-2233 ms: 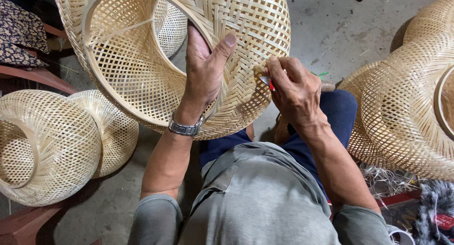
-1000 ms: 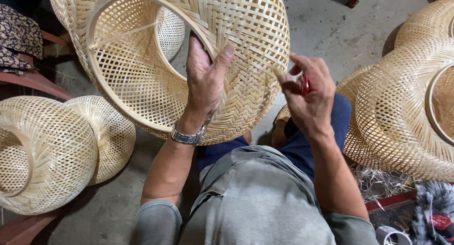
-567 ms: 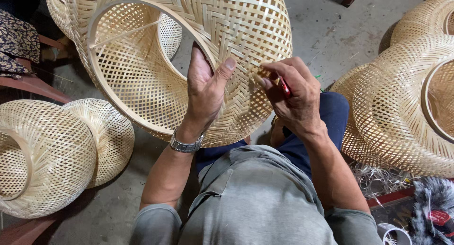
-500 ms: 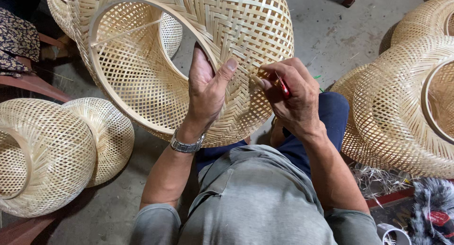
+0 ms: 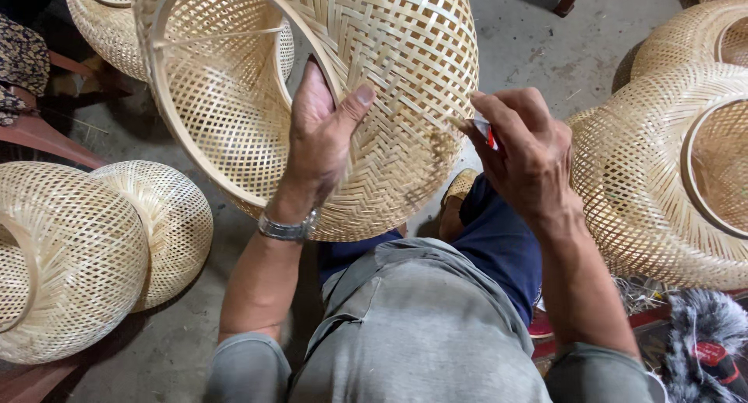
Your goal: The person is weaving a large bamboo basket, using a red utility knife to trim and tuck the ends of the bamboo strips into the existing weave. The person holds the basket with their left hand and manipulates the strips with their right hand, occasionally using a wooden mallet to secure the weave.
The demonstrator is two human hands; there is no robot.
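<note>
Right hand (image 5: 523, 150), pinching a red tool (image 5: 487, 133), has pulled back off the basket (image 5: 374, 84); left hand (image 5: 323, 134) keeps gripping its rim

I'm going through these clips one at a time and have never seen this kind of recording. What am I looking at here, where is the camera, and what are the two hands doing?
There is no machine here: a person works with two bare hands, and the single camera sits on that person's head, looking down over a grey shirt and blue trousers to a concrete floor.

The left hand grips the rim of a large round basket of pale woven bamboo strips, thumb on the outer weave, fingers inside the opening. A metal wristwatch is on that wrist.

The right hand is closed around a small tool with a red part, held close to the basket's outer side; what kind of tool it is cannot be told.

More woven bamboo shapes lie around: two domed ones at the left and several stacked at the right.
</note>
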